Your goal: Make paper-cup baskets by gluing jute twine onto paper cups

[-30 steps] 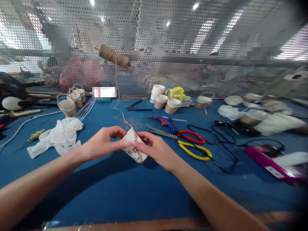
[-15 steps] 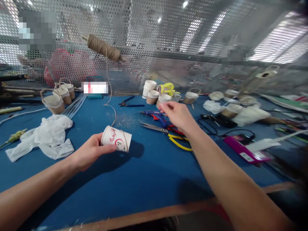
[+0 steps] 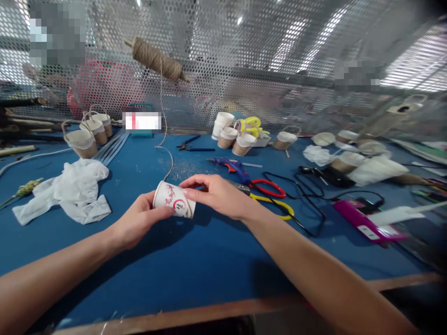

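Observation:
My left hand grips a white paper cup lying on its side just above the blue table. The cup carries a red blossom print and a round red mark. Twine runs down to the cup from a twine spool hung at the mesh, and a strand circles the cup near its right end. My right hand is at that right end, thumb against the cup's upper side and fingers curled behind it. Whether those fingers also pinch the twine is hidden.
Right of the cup lie a blue glue gun and scissors with red and yellow handles. Behind are pliers and several twine-wrapped cups. A white cloth lies left, a purple power strip right. Metal mesh rises behind.
My right hand has come down and left from above the glue gun to the cup and now touches it. My left hand still holds the cup. The view has shifted slightly.

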Demonstrator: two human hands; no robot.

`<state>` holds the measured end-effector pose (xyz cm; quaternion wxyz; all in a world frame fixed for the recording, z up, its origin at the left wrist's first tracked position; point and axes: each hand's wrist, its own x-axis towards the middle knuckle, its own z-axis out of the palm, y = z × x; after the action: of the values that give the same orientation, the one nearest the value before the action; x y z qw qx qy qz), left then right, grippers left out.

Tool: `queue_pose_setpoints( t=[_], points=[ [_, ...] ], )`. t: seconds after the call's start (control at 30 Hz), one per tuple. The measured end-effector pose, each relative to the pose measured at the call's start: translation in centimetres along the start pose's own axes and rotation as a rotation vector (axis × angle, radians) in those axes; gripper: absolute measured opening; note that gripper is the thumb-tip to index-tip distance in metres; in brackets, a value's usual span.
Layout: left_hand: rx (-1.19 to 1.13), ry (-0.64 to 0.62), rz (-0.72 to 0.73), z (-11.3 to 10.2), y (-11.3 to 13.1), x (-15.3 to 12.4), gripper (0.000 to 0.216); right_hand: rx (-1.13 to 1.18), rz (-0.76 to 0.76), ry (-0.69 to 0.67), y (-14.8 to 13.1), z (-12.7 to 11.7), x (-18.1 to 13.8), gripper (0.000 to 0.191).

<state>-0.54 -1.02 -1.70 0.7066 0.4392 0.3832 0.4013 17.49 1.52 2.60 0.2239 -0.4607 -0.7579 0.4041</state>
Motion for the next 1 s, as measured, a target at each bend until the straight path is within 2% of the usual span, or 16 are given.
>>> queue_pose_setpoints(
  t=[0.13, 0.37, 0.47, 0.53, 0.6, 0.63, 0.7, 0.8, 0.9, 1.0],
  points=[
    [0.02, -0.038, 0.014, 0.3, -0.1, -0.1, 0.021, 0.049, -0.02, -0.022, -0.6, 0.9, 0.0, 0.026],
    [0.0, 0.026, -0.018, 0.5, 0.1, -0.1, 0.02, 0.174, 0.049, 0.019, 0.0, 2.3, 0.5, 0.026],
    [-0.002, 0.04, -0.028, 0.5, 0.5, 0.0, 0.02, 0.105, 0.046, 0.092, 1.1, 0.4, 0.9, 0.029],
    [0.046, 0.079, -0.019, 0.4, 0.8, -0.1, 0.021, -0.104, 0.075, 0.267, 2.4, -2.3, 1.2, 0.03],
    [0.186, 0.126, 0.011, 0.3, 1.2, -0.3, 0.022, -0.501, 0.288, 0.511, 4.2, -5.5, 1.3, 0.028],
    [0.291, 0.143, 0.034, 0.3, 1.4, -0.4, 0.021, -0.581, 0.375, 0.573, 5.2, -7.0, 1.2, 0.026],
    [0.512, 0.17, 0.077, 0.1, 1.7, -0.7, 0.02, -0.645, 0.502, 0.579, 6.9, -9.3, 1.0, 0.019],
    [0.638, 0.189, 0.109, -0.1, 1.9, -0.7, 0.02, -0.633, 0.607, 0.471, 8.8, -10.4, 0.8, 0.022],
    [0.559, 0.168, 0.095, -0.3, 1.9, -0.2, 0.02, -0.591, 0.611, 0.429, 9.7, -9.8, 1.2, 0.024],
    [0.361, 0.115, 0.051, -0.5, 1.7, 0.4, 0.02, -0.529, 0.598, 0.459, 10.1, -9.3, 1.8, 0.021]
  ],
)
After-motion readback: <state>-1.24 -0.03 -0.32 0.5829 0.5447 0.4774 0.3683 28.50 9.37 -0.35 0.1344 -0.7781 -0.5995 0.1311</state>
